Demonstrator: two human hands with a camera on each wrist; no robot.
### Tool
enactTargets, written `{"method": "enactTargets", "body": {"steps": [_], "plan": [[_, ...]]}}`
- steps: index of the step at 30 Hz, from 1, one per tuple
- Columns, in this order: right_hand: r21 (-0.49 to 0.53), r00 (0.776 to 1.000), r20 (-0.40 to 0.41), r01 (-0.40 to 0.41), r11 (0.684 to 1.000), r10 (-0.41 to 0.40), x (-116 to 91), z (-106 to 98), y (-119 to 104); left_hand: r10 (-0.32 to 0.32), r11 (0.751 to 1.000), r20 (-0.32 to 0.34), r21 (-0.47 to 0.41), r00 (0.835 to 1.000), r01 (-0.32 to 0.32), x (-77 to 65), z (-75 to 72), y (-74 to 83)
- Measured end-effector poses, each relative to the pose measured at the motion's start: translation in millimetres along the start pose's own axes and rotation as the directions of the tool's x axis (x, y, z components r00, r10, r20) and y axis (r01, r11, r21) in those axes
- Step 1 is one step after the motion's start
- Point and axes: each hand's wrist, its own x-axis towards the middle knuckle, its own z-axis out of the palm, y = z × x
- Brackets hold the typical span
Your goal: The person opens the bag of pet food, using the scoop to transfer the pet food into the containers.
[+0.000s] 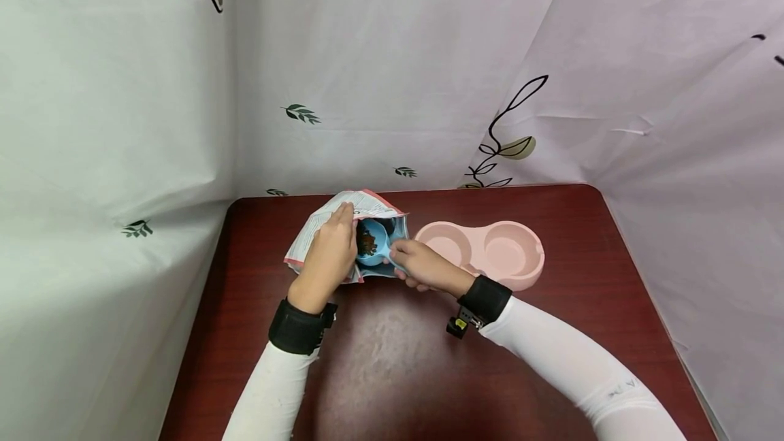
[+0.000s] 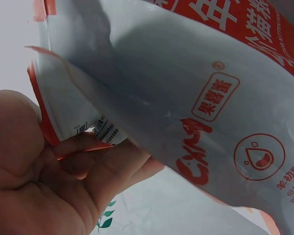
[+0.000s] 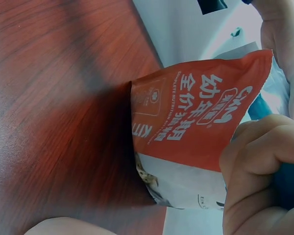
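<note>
A red and white pet food bag (image 1: 312,226) lies with its mouth gaping to the right. My left hand (image 1: 331,247) grips the bag's upper edge; in the left wrist view its fingers (image 2: 117,169) pass behind the printed film. At the mouth is a light blue scoop (image 1: 381,238) with brown kibble (image 1: 367,242) in it. My right hand (image 1: 425,264) holds the scoop by its handle, fingers curled round it. In the right wrist view the right hand (image 3: 264,166) is close by the bag's red front, and the scoop's bowl is hidden.
A pink double bowl (image 1: 514,281) stands just right of the bag, partly behind the right hand and wrist. The dark red table (image 1: 380,373) reaches back to a pale printed cloth (image 1: 380,87), which also hangs at both sides.
</note>
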Motion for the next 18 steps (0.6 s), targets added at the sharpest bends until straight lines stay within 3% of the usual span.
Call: {"method": "enactTargets", "body": {"steps": [18], "plan": [[0.03,0.999,0.035,0.037,0.999,-0.038,-30,-16,4,0.011,1.0,-0.014,0.005,1.0,-0.011,1.9,-2.5,-3.6]]}}
